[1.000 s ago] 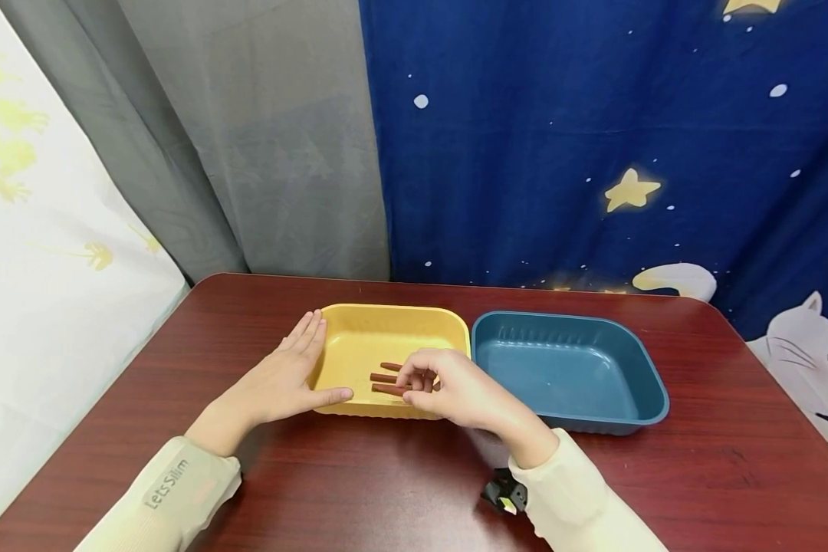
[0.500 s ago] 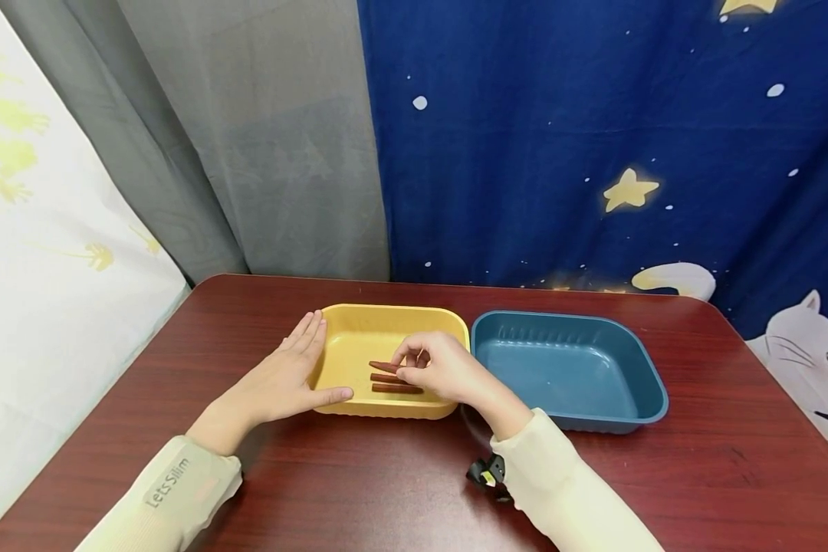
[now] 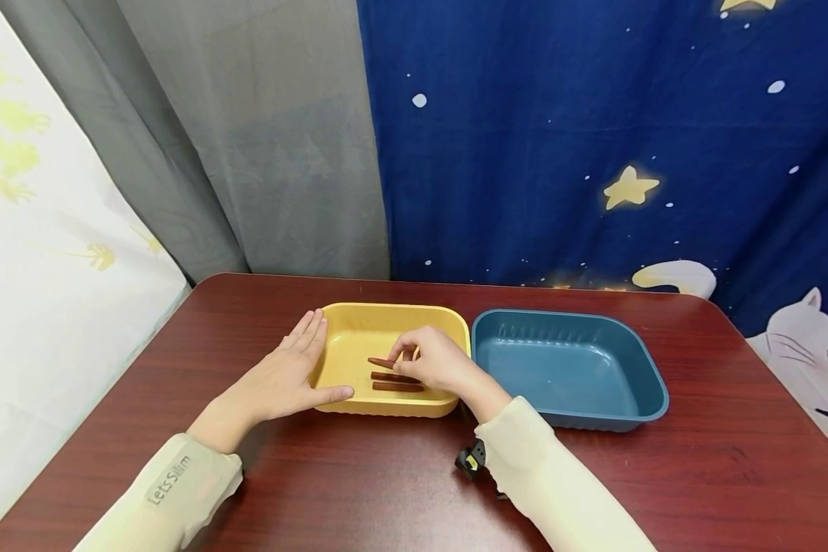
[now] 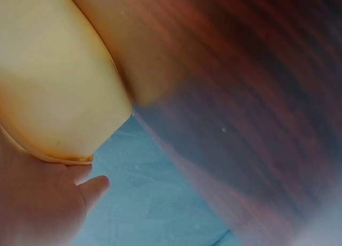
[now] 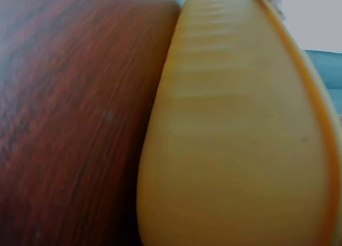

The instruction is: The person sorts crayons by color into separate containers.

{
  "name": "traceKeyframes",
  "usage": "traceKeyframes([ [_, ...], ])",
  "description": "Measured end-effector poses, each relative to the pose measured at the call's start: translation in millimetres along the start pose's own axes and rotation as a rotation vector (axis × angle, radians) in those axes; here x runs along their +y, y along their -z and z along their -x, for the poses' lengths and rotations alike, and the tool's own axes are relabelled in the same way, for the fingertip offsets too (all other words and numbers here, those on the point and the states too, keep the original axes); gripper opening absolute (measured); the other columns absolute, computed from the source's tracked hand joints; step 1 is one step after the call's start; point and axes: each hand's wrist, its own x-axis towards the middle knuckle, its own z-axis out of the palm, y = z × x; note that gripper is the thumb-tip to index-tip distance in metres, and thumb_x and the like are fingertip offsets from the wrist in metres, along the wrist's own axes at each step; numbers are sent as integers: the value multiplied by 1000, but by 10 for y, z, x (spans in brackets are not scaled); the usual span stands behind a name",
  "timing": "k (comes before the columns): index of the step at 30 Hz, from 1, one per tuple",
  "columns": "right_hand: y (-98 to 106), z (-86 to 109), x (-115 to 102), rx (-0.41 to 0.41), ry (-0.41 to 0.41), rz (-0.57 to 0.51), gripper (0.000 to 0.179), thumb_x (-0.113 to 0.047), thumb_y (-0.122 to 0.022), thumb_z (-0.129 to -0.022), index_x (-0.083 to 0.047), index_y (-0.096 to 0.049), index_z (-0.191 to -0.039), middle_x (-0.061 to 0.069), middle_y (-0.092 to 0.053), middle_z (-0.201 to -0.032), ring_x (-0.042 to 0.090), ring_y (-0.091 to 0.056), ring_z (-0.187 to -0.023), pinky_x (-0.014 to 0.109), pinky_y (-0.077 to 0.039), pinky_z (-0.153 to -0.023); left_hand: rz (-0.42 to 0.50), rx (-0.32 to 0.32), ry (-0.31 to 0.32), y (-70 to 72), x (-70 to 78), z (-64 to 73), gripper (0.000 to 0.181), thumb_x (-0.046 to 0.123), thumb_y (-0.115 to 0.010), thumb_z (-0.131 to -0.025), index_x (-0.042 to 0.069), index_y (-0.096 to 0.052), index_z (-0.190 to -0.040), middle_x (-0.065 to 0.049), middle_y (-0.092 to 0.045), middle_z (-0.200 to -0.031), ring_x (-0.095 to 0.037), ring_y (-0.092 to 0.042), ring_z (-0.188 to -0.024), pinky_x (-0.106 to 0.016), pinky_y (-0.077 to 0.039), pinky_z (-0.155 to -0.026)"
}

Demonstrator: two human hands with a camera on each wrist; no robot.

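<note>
A yellow plastic bin [image 3: 393,307] stands at the middle of the table. My left hand [image 3: 290,379] rests on its left end, fingers straight along the rim and thumb lying over the front corner. Inside the bin, my right hand [image 3: 436,358] pinches a thin reddish-brown stick with a pointed end [image 3: 378,363] between thumb and fingertips. Two similar sticks, a middle one [image 3: 385,376] and a front one [image 3: 397,387], lie side by side on the bin floor nearer me. In the right wrist view the bin's outer wall [image 5: 230,123] hides the right hand and the sticks.
A dark blue bin [image 3: 559,372] stands against the yellow bin's right side. Both are on a reddish-brown wooden table [image 3: 359,483]. Behind the far edge hang a grey curtain [image 3: 290,153] and a blue star-patterned curtain [image 3: 510,153]. A black wrist camera [image 3: 471,460] hangs under my right sleeve.
My right hand has moved away from me and slightly left, from the front sticks to the far one, which its fingers now pinch. The left hand stays in place.
</note>
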Motion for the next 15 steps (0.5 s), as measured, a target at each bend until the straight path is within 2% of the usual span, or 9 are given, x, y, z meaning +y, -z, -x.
traceKeyframes([
  [15,-74,-72,5,-9,-134,137,2,-12,-75,-86,-13,-77,-87,-3,-64,-75,13,-55,-70,26,-45,-65,0,15,-8,11,2,21,119,78,-54,-83,-6,-12,-156,-18,0,-167,-38,-4,-155,-59,-21,-121],
])
